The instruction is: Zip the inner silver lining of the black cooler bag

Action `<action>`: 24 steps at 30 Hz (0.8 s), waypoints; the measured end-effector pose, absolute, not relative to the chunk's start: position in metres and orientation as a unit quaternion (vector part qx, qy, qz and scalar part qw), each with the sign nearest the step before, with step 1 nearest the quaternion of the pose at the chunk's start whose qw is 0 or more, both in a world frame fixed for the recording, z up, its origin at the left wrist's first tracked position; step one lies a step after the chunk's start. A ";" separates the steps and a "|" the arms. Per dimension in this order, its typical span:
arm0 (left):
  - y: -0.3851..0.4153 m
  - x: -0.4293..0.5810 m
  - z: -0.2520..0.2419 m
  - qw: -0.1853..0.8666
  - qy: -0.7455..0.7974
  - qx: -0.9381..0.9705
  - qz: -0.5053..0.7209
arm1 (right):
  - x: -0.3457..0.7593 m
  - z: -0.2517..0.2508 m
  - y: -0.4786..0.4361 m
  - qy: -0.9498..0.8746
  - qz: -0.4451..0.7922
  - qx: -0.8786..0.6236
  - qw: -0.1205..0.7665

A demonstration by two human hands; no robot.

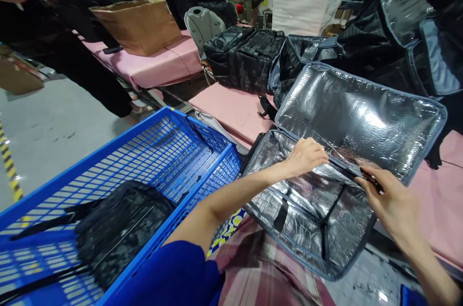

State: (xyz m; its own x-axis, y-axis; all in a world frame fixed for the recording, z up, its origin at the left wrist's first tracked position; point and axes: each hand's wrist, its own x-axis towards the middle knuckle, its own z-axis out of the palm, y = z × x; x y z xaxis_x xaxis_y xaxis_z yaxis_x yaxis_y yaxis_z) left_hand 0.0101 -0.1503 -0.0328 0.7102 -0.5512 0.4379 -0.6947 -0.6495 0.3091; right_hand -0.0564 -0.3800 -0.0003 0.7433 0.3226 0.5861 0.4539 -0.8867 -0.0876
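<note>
Silver foil lines the open, grey-edged insulated bag (311,219), which rests against the plaid-covered lap (260,267) at the near edge of the pink padded surface (231,108), with its lid (361,118) raised behind. The left hand (306,155) lies on the rear rim, fingers curled down; whether its grip closes cannot be told. The right hand (387,200) pinches the same rim further right, thumb and forefinger pressed together. To the left, a blue plastic mesh crate (152,151) holds a black fabric bag (119,229). Farther back, black quilted bags (249,57) stand in a row on the surface. A brown paper sack (139,23) stands beyond.
</note>
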 end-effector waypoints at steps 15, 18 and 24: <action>-0.161 0.016 -0.021 0.070 -0.520 0.829 0.191 | -0.084 -0.054 -0.371 -0.229 -0.346 -0.894 -0.167; -0.170 0.018 -0.003 -0.003 -0.570 0.808 0.151 | -0.085 -0.055 -0.369 -0.220 -0.336 -0.901 -0.162; -0.174 0.019 0.001 -0.053 -0.602 0.783 0.148 | -0.088 -0.044 -0.367 -0.192 -0.304 -0.933 -0.005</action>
